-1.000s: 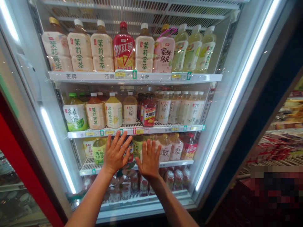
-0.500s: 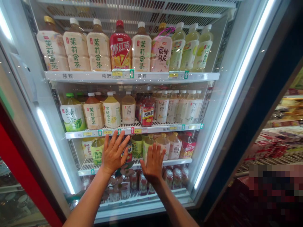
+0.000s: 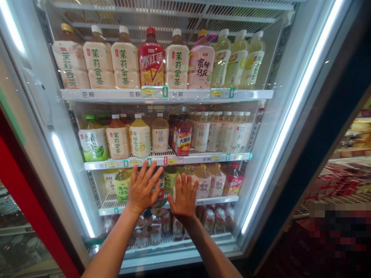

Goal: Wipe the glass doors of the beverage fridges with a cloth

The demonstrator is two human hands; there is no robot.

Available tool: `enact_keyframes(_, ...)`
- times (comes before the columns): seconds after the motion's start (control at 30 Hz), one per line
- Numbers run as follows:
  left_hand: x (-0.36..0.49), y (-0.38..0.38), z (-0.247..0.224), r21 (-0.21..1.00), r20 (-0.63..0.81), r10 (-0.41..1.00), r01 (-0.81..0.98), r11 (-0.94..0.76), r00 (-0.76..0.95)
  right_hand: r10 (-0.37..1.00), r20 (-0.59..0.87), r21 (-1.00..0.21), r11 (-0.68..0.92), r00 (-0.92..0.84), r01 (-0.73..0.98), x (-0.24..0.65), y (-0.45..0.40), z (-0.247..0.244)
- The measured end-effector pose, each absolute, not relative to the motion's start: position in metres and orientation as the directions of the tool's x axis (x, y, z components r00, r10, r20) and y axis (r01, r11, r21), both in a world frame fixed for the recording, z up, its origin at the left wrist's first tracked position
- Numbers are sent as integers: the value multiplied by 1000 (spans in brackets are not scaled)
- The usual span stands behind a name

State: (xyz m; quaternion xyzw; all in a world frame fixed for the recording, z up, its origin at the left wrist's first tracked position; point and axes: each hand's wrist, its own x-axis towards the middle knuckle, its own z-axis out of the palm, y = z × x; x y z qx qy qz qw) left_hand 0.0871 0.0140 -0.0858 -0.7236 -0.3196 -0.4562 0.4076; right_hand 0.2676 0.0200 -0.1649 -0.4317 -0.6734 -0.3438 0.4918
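My left hand [image 3: 145, 188] is raised with its fingers spread, holding nothing. Beside it, my right hand [image 3: 183, 199] stands upright with its palm turned away from me, fingers stretched out and nothing in them. Both are in front of a lit drinks fridge, whose glass carries faint reflections; I cannot tell whether they touch the glass. Behind my left hand is a green tea bottle [image 3: 121, 187] on the third shelf. Pale peach oolong bottles [image 3: 203, 183] stand to the right of my right hand. My hands cover parts of other bottles.
Large tea bottles [image 3: 125, 63] line the top shelf [image 3: 110, 95]. Smaller bottles [image 3: 118, 138] fill the second shelf. Bright light strips [image 3: 291, 116] run down both sides of the fridge. Racks of packaged goods [image 3: 333, 173] are at the right, and a red frame [image 3: 31, 204] at the left.
The view has shifted slightly, so the shelves sit a little further right. My right hand has moved left, closer to my left hand. Both hands stay open.
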Motion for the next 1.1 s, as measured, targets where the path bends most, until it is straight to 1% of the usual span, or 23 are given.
enact_keyframes(0.07, 87, 14, -86, -296, 920, 96, 833, -467, 381, 236, 954, 83, 390, -187, 917, 263, 15, -196)
enact_keyframes(0.1, 87, 14, -86, -295, 920, 98, 833, -468, 380, 244, 951, 86, 390, -193, 917, 261, 14, -198)
enact_keyframes(0.13, 87, 14, -86, -293, 920, 98, 833, -468, 379, 259, 948, 71, 392, -184, 917, 260, 15, -190)
enact_keyframes(0.17, 86, 14, -86, -293, 921, 97, 834, -468, 378, 275, 948, 44, 395, -164, 918, 259, 18, -173)
enact_keyframes(0.27, 86, 14, -86, -293, 921, 94, 833, -469, 377, 281, 956, -42, 403, -80, 914, 256, 30, -102)
enact_keyframes(0.33, 86, 14, -86, -289, 922, 97, 831, -475, 376, 260, 964, -58, 410, -55, 910, 254, 34, -73)
enact_keyframes(0.4, 86, 14, -87, -283, 923, 101, 831, -478, 372, 256, 965, -53, 418, -62, 907, 251, 32, -82)
enact_keyframes(0.53, 86, 14, -88, -280, 923, 103, 832, -480, 370, 253, 962, -27, 467, -105, 884, 252, 18, -164)
enact_keyframes(0.6, 86, 14, -87, -279, 924, 100, 830, -484, 368, 217, 967, 4, 504, -131, 864, 255, 16, -185)
enact_keyframes(0.67, 86, 14, -86, -278, 925, 98, 829, -486, 367, 173, 973, 35, 542, -152, 839, 259, 22, -172)
enact_keyframes(0.77, 86, 13, -85, -284, 923, 94, 826, -486, 373, 74, 986, 74, 614, -151, 786, 263, 37, -112)
enact_keyframes(0.83, 86, 13, -85, -289, 923, 87, 824, -487, 375, -10, 996, 73, 666, -88, 743, 261, 46, -81)
enact_keyframes(0.87, 86, 14, -86, -289, 923, 86, 824, -488, 375, -47, 998, 66, 688, -47, 723, 260, 47, -76)
enact_keyframes(0.93, 86, 15, -87, -286, 923, 90, 824, -489, 374, -78, 997, 56, 712, 0, 700, 257, 45, -85)
enact_keyframes(0.97, 86, 16, -88, -284, 922, 96, 824, -490, 375, -72, 997, 58, 714, -9, 698, 256, 42, -98)
enact_keyframes(1.03, 86, 16, -88, -281, 920, 105, 823, -494, 377, -41, 996, 83, 709, -77, 700, 258, 34, -127)
enact_keyframes(1.1, 84, 13, -87, -290, 910, 117, 813, -505, 398, -28, 987, 131, 712, -159, 690, 263, 28, -143)
